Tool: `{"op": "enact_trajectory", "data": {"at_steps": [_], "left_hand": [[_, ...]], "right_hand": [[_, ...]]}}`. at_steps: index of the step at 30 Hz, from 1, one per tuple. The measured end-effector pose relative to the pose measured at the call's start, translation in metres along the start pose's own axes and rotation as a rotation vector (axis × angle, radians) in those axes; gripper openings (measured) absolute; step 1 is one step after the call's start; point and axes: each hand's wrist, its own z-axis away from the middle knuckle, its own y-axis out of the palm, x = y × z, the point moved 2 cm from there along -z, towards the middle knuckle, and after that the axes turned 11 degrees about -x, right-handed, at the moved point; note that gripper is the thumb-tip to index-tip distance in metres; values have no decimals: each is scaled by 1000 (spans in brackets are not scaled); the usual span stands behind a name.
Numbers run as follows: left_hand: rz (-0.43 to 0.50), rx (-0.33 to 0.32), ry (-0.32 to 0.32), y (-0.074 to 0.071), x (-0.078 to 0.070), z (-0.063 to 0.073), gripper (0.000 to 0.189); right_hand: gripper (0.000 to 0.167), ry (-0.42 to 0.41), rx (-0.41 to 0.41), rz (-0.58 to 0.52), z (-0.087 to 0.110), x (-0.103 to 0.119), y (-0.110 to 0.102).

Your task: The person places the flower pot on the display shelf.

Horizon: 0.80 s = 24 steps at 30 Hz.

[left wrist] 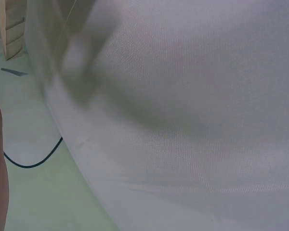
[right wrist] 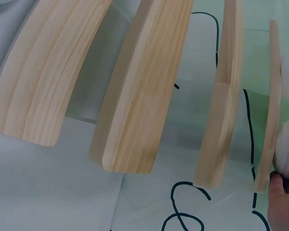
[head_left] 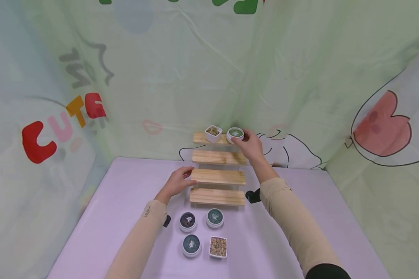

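At the top of a wooden tiered stand, my right hand grips a round white pot with a green filling. In the right wrist view, the fingers and part of this white pot show at the right edge, by the top plank. My left hand holds the left end of the plank second from the bottom, thumb at its front edge and fingers behind. Only one digit of it shows in the left wrist view. Left of the right hand's pot, a square white pot with a yellowish-green filling sits on the top plank.
On the lilac tabletop before the stand are three round pots, a dark one and two bluish-green ones, plus a square pot of brown grains. A printed curtain hangs close behind the stand.
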Motion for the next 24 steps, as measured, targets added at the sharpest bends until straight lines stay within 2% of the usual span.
{"op": "enact_trajectory", "data": {"at_steps": [13, 19, 24], "left_hand": [[0, 0, -21, 0, 1, 0, 66], [2, -4, -9, 0, 1, 0, 65], [9, -3, -10, 1, 3, -1, 65]], "right_hand": [[67, -11, -11, -80, 10, -7, -6], [64, -44, -44, -106, 26, -17, -15], [61, -64, -12, -111, 46, -28, -22]]}}
